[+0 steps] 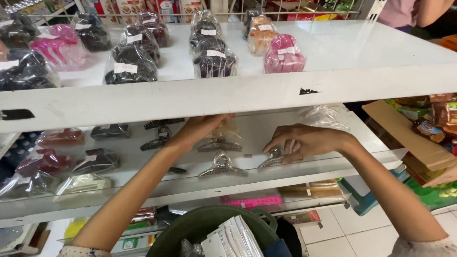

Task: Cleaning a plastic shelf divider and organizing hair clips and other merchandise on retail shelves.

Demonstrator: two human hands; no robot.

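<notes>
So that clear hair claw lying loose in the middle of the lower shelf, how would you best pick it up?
Probably by the raised hump at the top of the clear claw, pinched from above and from the open front edge of the lower shelf. It lies flat with its teeth spread downward, so the hump is the only part that stands up, and both hands are off it.

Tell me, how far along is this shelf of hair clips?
Done: wrapped claw clips line the top shelf. In hand: the right hand sets a clear clip on the lower shelf; the left hand reaches deeper. Left: packets wait in the green basket.
</notes>
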